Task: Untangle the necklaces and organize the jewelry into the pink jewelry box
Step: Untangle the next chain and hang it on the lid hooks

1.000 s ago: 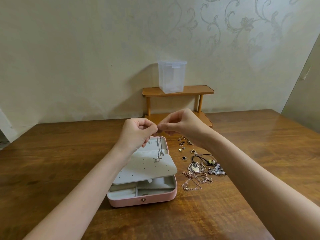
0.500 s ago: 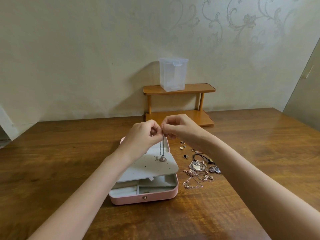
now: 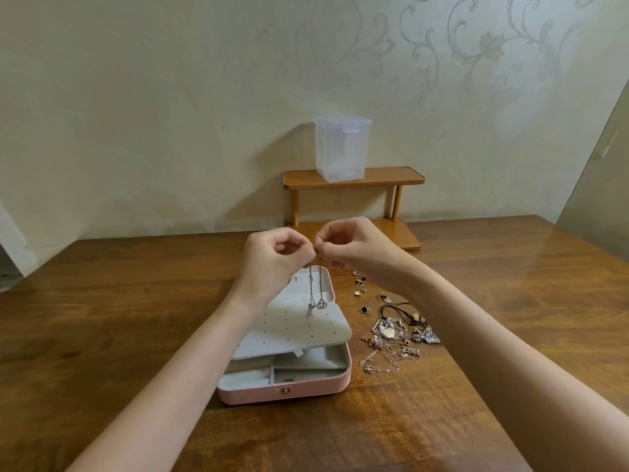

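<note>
Two hands meet in front of me above the open pink jewelry box: my left hand and right hand have their fingers curled, fingertips pinching the top of a thin silver necklace that hangs down over the box's dotted grey insert. A tangled jewelry pile lies on the wooden table just right of the box.
</note>
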Motion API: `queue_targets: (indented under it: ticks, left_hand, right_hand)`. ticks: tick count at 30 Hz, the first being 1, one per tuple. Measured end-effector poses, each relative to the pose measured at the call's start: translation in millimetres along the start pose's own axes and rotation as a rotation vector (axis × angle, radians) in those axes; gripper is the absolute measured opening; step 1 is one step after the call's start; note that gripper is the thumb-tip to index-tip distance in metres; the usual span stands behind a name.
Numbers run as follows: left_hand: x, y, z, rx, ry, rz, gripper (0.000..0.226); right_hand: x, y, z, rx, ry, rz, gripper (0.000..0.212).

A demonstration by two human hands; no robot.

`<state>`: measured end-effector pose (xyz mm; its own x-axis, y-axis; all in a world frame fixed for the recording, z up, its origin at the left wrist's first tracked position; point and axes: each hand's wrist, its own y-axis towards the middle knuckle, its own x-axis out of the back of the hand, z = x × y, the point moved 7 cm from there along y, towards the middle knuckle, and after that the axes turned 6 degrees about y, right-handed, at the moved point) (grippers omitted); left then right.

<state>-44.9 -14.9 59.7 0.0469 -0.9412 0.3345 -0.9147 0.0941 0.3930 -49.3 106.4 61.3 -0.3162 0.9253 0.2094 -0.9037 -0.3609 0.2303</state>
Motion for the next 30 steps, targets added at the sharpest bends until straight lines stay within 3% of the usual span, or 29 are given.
queue_targets:
  ticks: [3,6,11,16,19,22,26,30]
  left_hand:
    - [-9.9,-3.1,15.5,0.235,-0.191,0.009,0.030]
    - [-16.9,-4.7,19.0,0.308,-0.257,0.008,0.035]
    - [-12.4,-3.3,4.7,0.023,0.100,0.083,0.020]
    - [-13.2,-4.5,-11.2,-0.220,0.379,0.173,0.016]
    - [-14.6,-3.3,-11.8,-0.270,0.470,0.138,0.022]
    - [-17.5,-2.6,-8.6,-0.257,0.550,0.133,0.016]
    - [-11.5,1.5,-6.2,-0.146,0.321,0.135,0.017]
    - [-8.9,-1.4,5.2,0.117,-0.011,0.089,0.019]
  right_hand:
    - [-2.7,3.6,8.9,0.020,-0.200,0.016,0.009]
    - [-2.3,8.9,10.2,0.024,-0.339,0.013,0.011]
    - [2.6,4.6,6.7,0.014,-0.396,0.072,0.007]
    - [6.1,-2.7,-8.5,-0.009,0.003,0.012,0.014]
    - [4.9,-2.2,-12.9,0.034,0.104,-0.083,0.020]
    - [4.3,-2.4,-12.4,0.081,0.044,-0.142,0.020]
    - [5.0,-2.4,-8.1,0.083,-0.034,-0.083,0.013]
    - [2.7,-2.1,-3.5,0.043,-0.087,0.012,0.005]
